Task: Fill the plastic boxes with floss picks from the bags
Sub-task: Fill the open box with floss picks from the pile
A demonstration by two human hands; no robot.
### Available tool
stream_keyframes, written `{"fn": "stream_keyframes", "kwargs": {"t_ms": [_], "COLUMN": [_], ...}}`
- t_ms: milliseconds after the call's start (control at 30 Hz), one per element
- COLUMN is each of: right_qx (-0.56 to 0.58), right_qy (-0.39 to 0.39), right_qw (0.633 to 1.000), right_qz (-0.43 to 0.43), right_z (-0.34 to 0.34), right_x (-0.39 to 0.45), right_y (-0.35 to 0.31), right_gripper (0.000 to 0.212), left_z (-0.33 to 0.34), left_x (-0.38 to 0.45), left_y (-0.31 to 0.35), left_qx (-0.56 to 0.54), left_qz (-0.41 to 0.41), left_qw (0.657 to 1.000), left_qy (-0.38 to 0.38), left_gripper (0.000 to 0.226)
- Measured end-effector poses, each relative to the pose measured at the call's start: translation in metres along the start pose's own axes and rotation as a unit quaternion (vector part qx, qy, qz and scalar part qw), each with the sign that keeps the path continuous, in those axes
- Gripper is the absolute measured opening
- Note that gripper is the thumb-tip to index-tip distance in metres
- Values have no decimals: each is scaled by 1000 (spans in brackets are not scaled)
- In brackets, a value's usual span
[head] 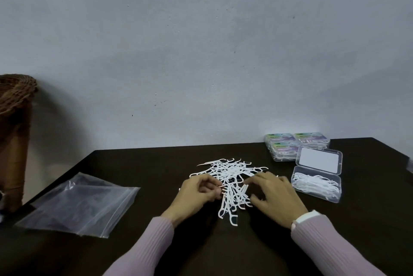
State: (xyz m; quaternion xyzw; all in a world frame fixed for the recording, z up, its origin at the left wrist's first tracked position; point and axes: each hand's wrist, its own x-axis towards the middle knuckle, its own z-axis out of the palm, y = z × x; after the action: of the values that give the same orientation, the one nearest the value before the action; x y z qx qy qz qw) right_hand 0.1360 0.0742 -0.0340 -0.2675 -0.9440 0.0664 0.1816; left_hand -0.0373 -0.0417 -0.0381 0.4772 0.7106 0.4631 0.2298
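1. A dark, matt table top (pixel 223 242) is set against a plain pale grey-blue wall (pixel 201 40); a brown woven basket on a stand (pixel 13 119) is seen at 9 o'clock
2. A loose heap of white plastic floss picks (pixel 230 177) lies at the centre of the table, and empty clear zip-lock plastic bags (pixel 78 204) lie flat at 8 o'clock of it
3. At 3 o'clock of the heap an open clear plastic box (pixel 317 184) is partly filled with picks, its lid laid back; closed, labelled clear boxes (pixel 295 143) are stacked beyond it at 1 o'clock
4. The left hand (pixel 199 197) is curled, a few picks being pinched at the heap's near edge; the right hand (pixel 274 199) rests on the heap with fingers spread and bent, though whether any pick is gripped cannot be told
5. The gathering step is judged to be in hand: picks are being aligned into a bundle
6. Next, a tidy bundle would need to be lifted and carried toward 3 o'clock, then laid lengthwise into the open box
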Motion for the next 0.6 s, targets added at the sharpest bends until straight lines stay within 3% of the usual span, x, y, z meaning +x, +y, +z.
{"fn": "stream_keyframes", "kwargs": {"t_ms": [100,200,400,600], "right_qx": [-4,-11,-87,-102], "right_qy": [-84,-127,-60,-39], "right_qw": [996,991,989,989], "right_qz": [-15,-49,-99,-100], "right_z": [-2,2,8,3], "right_x": [4,11,19,20], "right_y": [9,9,9,13], "right_gripper": [61,65,41,27], "left_z": [1,12,39,38], "left_x": [-8,-14,-16,-8], "left_y": [3,11,23,18], "left_qx": [96,191,267,223], "left_qz": [-14,-29,-31,-39], "left_qw": [995,981,957,970], "left_qy": [-8,2,108,92], "left_gripper": [45,69,60,37]}}
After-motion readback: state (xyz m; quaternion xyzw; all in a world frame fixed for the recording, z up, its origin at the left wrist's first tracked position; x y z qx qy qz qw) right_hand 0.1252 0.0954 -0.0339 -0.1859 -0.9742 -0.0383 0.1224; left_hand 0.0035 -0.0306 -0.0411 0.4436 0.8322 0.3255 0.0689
